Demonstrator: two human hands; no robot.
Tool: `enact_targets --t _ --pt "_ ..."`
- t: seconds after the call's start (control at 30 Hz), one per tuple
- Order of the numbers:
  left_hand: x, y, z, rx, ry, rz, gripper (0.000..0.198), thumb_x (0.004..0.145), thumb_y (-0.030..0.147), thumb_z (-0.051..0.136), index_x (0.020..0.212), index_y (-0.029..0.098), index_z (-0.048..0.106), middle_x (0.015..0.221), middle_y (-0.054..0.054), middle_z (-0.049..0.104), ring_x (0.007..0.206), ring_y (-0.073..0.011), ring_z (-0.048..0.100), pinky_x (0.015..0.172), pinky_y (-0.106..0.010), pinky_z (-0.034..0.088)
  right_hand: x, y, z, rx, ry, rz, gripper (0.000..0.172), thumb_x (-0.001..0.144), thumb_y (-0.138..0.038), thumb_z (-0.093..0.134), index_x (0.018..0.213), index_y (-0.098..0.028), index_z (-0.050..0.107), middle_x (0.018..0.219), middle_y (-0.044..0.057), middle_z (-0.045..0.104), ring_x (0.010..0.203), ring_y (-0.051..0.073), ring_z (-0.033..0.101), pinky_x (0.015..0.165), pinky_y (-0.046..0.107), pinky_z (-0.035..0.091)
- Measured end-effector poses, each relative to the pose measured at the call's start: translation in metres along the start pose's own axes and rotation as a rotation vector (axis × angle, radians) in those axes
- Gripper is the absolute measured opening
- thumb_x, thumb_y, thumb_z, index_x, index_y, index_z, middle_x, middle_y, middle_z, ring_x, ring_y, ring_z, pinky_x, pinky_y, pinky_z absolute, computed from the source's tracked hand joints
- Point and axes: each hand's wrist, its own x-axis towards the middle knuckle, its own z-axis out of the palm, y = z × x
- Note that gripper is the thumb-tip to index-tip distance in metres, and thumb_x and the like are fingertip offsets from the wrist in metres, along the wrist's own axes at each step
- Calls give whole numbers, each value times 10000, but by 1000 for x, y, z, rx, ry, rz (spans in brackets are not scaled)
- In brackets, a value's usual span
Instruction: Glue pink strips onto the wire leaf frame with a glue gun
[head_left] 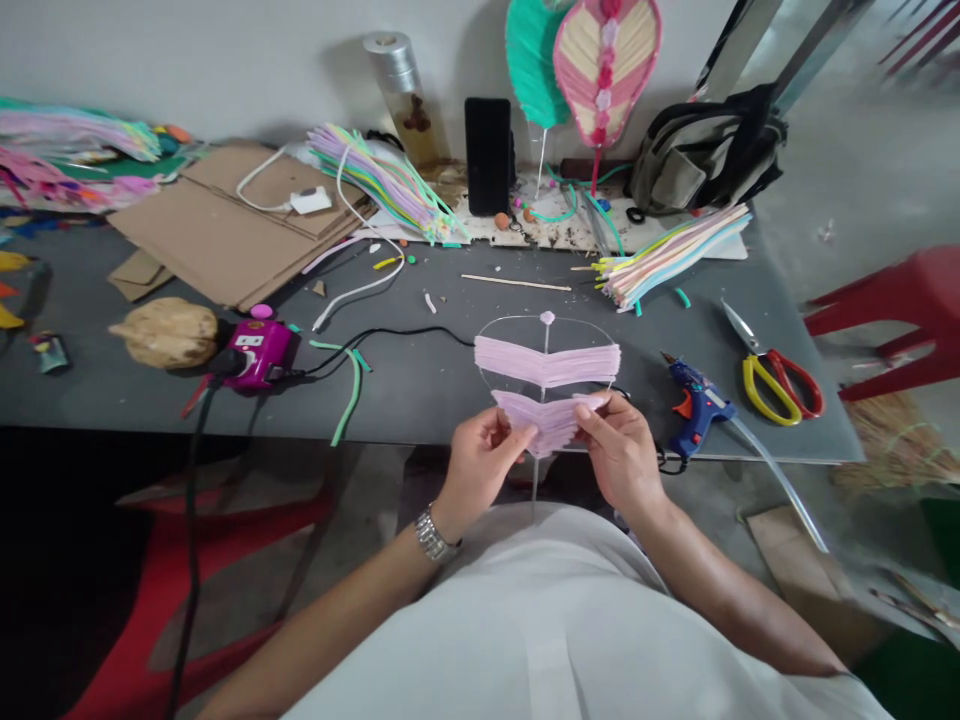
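Between my hands is a leaf-shaped wire frame with a centre stem, partly covered by lilac pipe cleaners point(510, 362) laid in V-shaped bands. One band crosses its middle and another covers its lower end, with open wire between and above them. My left hand point(487, 450) pinches the lower band from the left, thumb on top. On the other side my right hand point(621, 450) grips that band's right edge between thumb and fingers. A small lilac knob point(547, 317) tops the stem. Right of my hands lies a blue glue gun point(697, 410) with a clear glue stick.
Scissors point(772, 375) with red and yellow handles lie at the right. Bundles of pipe cleaners point(675, 255), cardboard point(240, 220), a phone point(487, 155), a bag point(709, 150) and two finished leaf shapes point(607, 75) stand behind. A purple power socket point(259, 355) with cables sits left.
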Motion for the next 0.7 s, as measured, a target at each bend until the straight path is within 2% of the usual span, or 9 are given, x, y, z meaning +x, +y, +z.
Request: enact_targets --t 0.07,0.27,0.37,0.47,0.53,0.6,0.63,0.7 --pt "0 0 1 72 11 60 391 837 498 726 646 194 573 568 17 579 507 -113 522 490 -217 401 -2 2 2 3 22 -18 388 644 -459 930 748 -222 641 661 -34 626 604 116 504 596 263 419" --pt "-1 4 -12 431 68 243 336 909 417 603 676 191 688 558 -13 651 512 -138 575 545 -228 446 2 -6 4 48 27 -11 462 595 -525 928 724 -212 614 639 -43 594 587 109 496 556 244 426" --pt "1 13 -20 480 72 217 289 871 407 612 707 193 714 558 -2 650 514 -144 586 559 -232 485 3 -24 2 13 48 -129 445 660 -532 894 747 -212 597 644 -47 574 588 106 482 558 242 426" --pt "-1 22 -22 398 117 159 217 760 403 727 725 188 723 626 -13 701 567 -162 632 576 -241 520 -3 -46 4 -193 57 -406 328 816 -477 808 805 -220 606 717 -24 611 614 115 503 585 257 441" --pt "-7 26 -18 322 141 147 227 732 403 774 709 183 724 663 -28 724 619 -177 663 615 -252 546 -7 -54 7 -450 18 -722 192 907 -370 737 855 -226 622 822 9 665 674 131 562 631 273 466" --pt "-16 26 -8 209 124 153 275 771 441 775 719 173 742 699 -47 742 675 -191 687 667 -266 570 -9 -54 13 -717 -51 -1074 40 948 -245 668 925 -231 639 908 36 701 737 149 609 674 293 473" --pt "-20 25 -2 117 116 153 300 792 464 776 833 166 777 800 -65 777 758 -205 712 729 -278 585 -9 -51 16 -830 -86 -1213 37 957 -195 632 962 -229 646 927 46 710 758 157 621 687 304 469" --pt "-26 22 11 -85 135 156 394 788 524 799 933 159 784 924 -91 800 826 -214 725 770 -289 593 -7 -41 21 -1004 -133 -1353 132 970 -138 568 1033 -216 652 949 63 720 787 172 628 707 325 458"
